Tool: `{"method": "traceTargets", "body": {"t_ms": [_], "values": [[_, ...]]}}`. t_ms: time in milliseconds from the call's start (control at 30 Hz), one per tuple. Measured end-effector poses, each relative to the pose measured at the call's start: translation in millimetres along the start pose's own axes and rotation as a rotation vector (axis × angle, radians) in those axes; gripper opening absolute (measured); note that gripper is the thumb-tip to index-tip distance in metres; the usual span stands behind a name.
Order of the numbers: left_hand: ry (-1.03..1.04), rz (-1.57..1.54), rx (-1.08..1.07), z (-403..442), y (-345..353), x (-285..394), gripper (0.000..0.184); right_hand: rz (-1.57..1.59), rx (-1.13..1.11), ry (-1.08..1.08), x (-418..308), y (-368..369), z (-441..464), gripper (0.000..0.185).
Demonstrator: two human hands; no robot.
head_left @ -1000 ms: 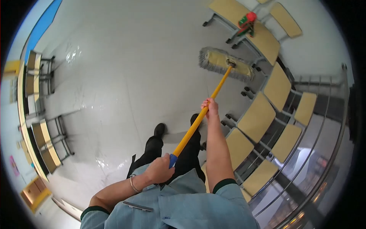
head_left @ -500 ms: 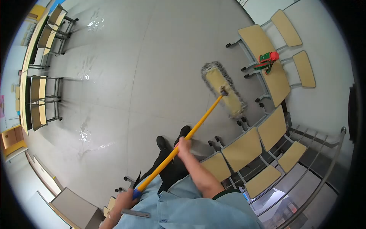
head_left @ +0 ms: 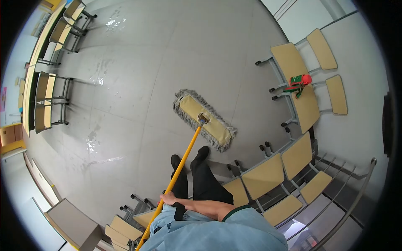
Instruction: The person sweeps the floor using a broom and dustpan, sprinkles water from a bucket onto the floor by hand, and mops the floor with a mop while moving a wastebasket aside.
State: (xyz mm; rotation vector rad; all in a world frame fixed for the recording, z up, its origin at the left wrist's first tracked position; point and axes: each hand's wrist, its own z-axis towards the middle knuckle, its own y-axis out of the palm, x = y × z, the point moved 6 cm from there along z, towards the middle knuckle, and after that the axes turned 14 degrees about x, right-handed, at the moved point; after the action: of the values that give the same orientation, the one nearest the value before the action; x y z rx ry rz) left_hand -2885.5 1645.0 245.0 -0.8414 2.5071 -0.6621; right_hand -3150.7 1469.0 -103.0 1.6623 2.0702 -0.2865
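Note:
My right hand [head_left: 168, 198] is closed around the yellow handle [head_left: 184, 161] of a flat dust mop, close to my waist. The mop head [head_left: 215, 131] lies on the grey floor [head_left: 146, 75] ahead of my feet. It has a yellowish back and a grey fringe, and sits slantwise. The lower end of the handle runs past my shirt to the bottom edge of the view. My left hand is out of view.
Pale wood chairs [head_left: 264, 175] line the right side, one bearing a red and green bottle [head_left: 300, 80]. A metal rail [head_left: 356, 201] curves behind them. Shiny wet patches [head_left: 92, 144] mark the floor at left, near more chairs [head_left: 43, 117] along a long table.
The mop head has swept left and nearer my feet. My right hand has drawn back toward my waist with the handle. My left hand has dropped out of view.

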Motion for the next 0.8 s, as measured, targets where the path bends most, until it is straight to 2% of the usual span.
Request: {"method": "traceTargets", "body": {"t_ms": [67,133,200,267,300,333,400,467,533,600,733,800], "values": [[0.125,0.024,0.009,20.1,12.5,24.8,0.033,0.052,0.095,0.051,-14.0,-33.4,13.7,0.027],[0.308,0.071,0.048,40.9,21.0,62.6,0.031,0.262,0.112,0.117,-37.5,-68.7,32.3,0.023],[0.458,0.106,0.107,44.9,12.7,128.8,0.03,0.298,0.152,0.265,-100.5,-128.7,18.2,0.021],[0.452,0.124,0.195,-0.3,-37.3,266.4,0.031,0.521,0.309,0.206,-133.8,-169.0,40.6,0.021],[0.418,0.151,0.173,-1.4,-46.8,304.9,0.03,0.525,0.297,0.201,-149.3,-189.4,54.7,0.021],[0.383,0.174,0.15,-0.4,-53.6,335.4,0.031,0.524,0.284,0.195,-167.4,-213.7,69.0,0.02],[0.423,0.17,0.206,7.9,-65.5,389.0,0.03,0.612,0.366,0.121,-203.3,-258.6,94.2,0.019],[0.478,0.19,0.156,14.8,-75.2,446.7,0.032,0.568,0.348,0.082,-242.7,-308.7,120.3,0.018],[0.543,0.172,0.119,14.4,-87.2,514.0,0.033,0.635,0.47,0.039,-283.1,-361.3,139.0,0.019],[0.6,0.148,0.1,14.4,-101.9,586.0,0.034,0.826,0.45,0.15,-317.4,-408.0,157.8,0.018],[0.718,0.065,0.109,24.6,-140.9,724.8,0.033,0.64,0.762,0.021,-410.6,-491.2,140.6,0.027],[0.716,0.022,0.08,29.7,-157.1,780.0,0.032,0.537,0.744,0.018,-445.1,-504.7,120.9,0.031]]}}
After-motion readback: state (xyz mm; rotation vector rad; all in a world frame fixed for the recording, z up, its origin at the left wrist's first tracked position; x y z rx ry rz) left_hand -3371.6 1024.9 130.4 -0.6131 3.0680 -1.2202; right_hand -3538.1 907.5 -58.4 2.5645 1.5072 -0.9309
